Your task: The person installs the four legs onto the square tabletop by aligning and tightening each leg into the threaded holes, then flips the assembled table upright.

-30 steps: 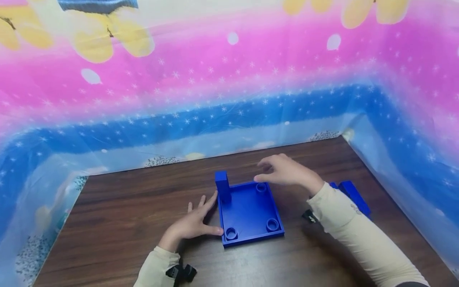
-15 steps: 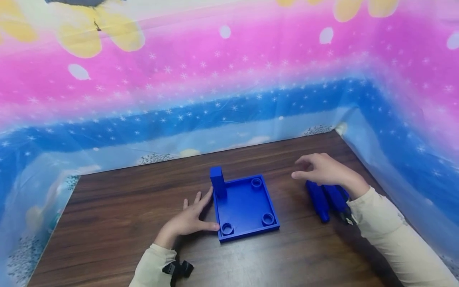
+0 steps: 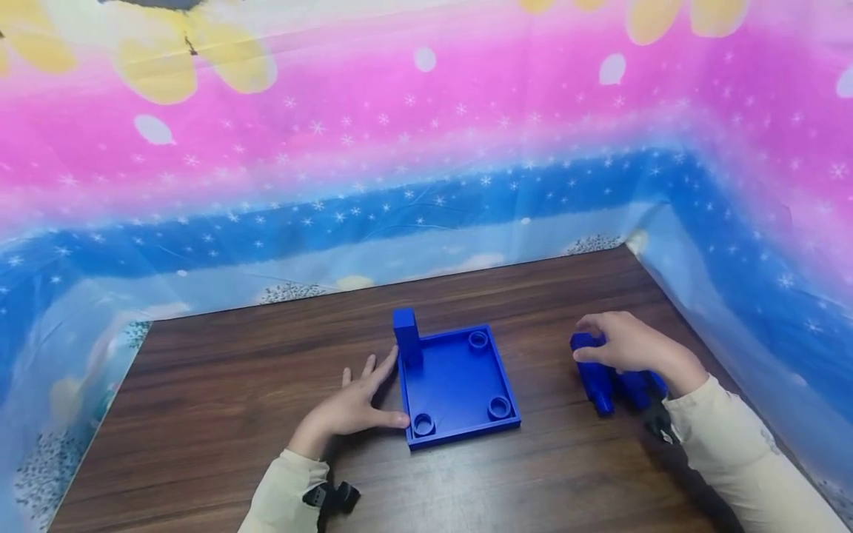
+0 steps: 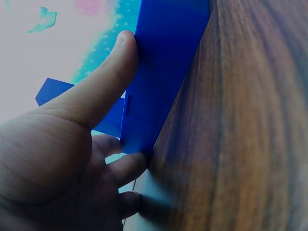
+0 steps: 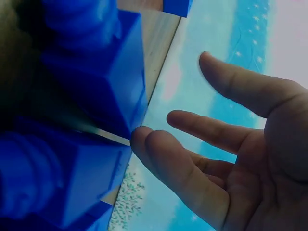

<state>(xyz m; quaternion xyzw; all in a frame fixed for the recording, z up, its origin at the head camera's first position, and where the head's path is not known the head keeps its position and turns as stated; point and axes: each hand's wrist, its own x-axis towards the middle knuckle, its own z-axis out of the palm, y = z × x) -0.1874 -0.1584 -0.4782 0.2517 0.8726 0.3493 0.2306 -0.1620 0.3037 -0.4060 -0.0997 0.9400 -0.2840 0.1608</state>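
Observation:
A blue square tray-like panel lies on the table, with ring-shaped sockets at three corners. At its far left corner a blue square post stands upright. My left hand rests along the panel's left side, thumb near the front and fingertips near the post; in the left wrist view the thumb lies against the panel's wall. On the right, my right hand hovers over blue square posts lying down. In the right wrist view these posts show screw-threaded ends, and the thumb and fingers are spread beside them.
The dark wood table ends at a printed cloth backdrop behind and at both sides. A black wrist camera sits at the left cuff, and another at the right cuff.
My right hand has moved right, away from the panel's far right corner, and then lowered over the lying posts. The left hand has stayed at the panel's left side.

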